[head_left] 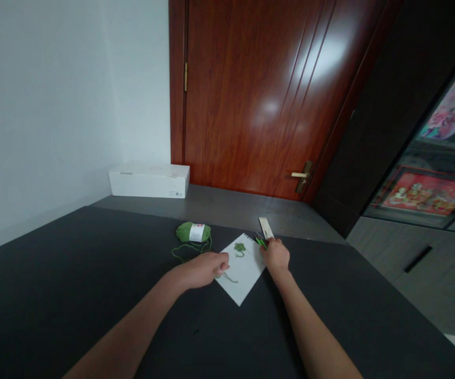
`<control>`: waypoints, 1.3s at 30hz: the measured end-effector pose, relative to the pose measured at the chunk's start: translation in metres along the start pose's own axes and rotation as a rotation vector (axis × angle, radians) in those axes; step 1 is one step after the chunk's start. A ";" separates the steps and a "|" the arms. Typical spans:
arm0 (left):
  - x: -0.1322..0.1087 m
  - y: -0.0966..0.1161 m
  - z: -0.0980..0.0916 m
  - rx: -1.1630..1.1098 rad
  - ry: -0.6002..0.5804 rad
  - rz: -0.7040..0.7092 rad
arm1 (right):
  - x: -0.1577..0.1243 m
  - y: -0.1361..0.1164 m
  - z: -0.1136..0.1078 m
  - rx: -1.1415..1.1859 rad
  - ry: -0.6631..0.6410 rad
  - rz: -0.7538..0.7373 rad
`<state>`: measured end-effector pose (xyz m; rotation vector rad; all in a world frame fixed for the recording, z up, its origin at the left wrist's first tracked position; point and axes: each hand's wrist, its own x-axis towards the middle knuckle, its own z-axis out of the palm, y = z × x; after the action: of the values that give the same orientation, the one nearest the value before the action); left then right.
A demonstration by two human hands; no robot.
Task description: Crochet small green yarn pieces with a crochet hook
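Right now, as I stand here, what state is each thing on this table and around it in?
Left hand: closed, over the paper's edge.
Right hand: closed on the scissors.
Scissors: green handles, gripped; blades mostly hidden.
Yarn ball: green, banded, with a loose strand trailing.
Paper: flat, with green yarn shapes on it.
Box: closed.
Door: shut.

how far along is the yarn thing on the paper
Done: a green yarn leaf shape already lies on the white sheet. In hand: the closed left hand sits beside a yarn strand, and the right hand is on green-handled scissors. Left: much of the sheet looks bare, and the green yarn ball has plenty wound.
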<state>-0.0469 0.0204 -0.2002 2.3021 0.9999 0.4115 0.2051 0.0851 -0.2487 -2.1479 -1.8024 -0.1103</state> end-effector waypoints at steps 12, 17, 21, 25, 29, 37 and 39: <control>-0.011 0.030 -0.003 -0.286 -0.254 0.009 | 0.002 0.000 -0.005 0.073 0.046 0.023; -0.012 0.023 -0.001 -0.225 -0.182 -0.021 | -0.010 -0.010 -0.005 0.181 -0.037 -0.094; -0.006 0.014 -0.010 -0.419 0.026 0.034 | -0.017 -0.012 -0.001 0.289 -0.089 -0.130; -0.002 -0.003 -0.029 -0.637 0.513 -0.028 | -0.017 -0.016 -0.002 0.463 -0.084 -0.131; -0.002 -0.006 -0.032 -0.668 0.630 -0.081 | -0.024 -0.035 -0.013 0.718 -0.096 -0.177; 0.005 0.009 -0.007 -0.644 0.266 -0.072 | -0.056 -0.072 -0.034 1.397 -0.497 -0.417; 0.004 0.008 -0.008 -0.644 0.254 -0.075 | -0.057 -0.072 -0.034 1.386 -0.555 -0.403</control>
<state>-0.0431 0.0223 -0.1887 1.6551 0.8978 0.8689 0.1292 0.0319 -0.2176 -0.8251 -1.6420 1.3184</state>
